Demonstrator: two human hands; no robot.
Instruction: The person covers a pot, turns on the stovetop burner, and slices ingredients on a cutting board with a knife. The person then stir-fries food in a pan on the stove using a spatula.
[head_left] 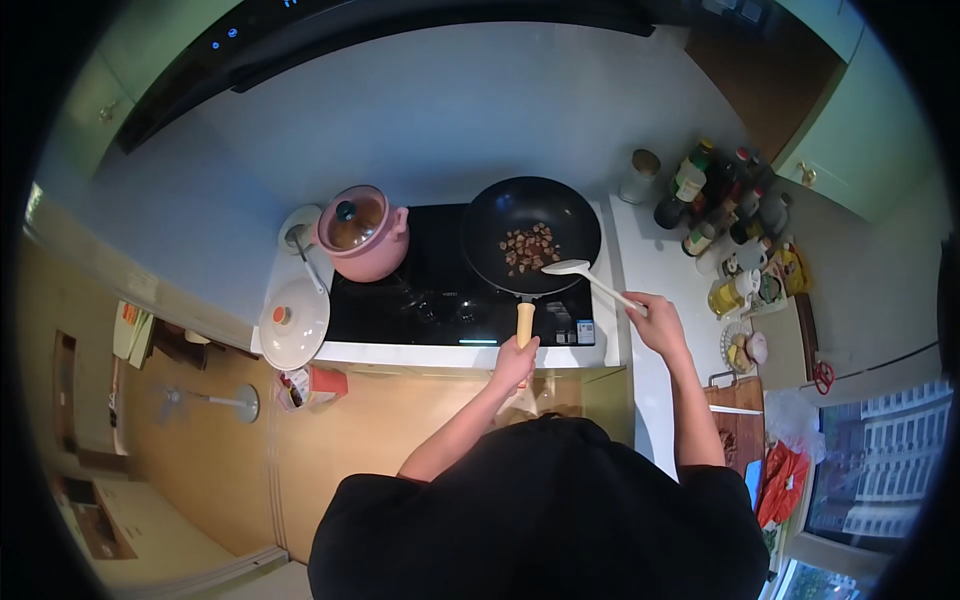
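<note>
A black frying pan [500,215] sits on the right side of the black stove, with small browned pieces of food [530,248] gathered in its middle. My left hand [516,363] is closed around the pan's pale yellow handle [525,322]. In my right hand [657,325] is a white spatula [600,281], gripped by the end of its handle. The spatula's head is over the pan's lower right part, beside the food; whether it touches the pan I cannot tell.
Left on the stove stands a pink pot [370,255] with a glass lid. A white lid [295,322] lies at the counter's left end. Several bottles [690,180] crowd the right corner, a glass jar [640,178] beside them. Farther down are a cutting board [738,400] and a knife [733,409].
</note>
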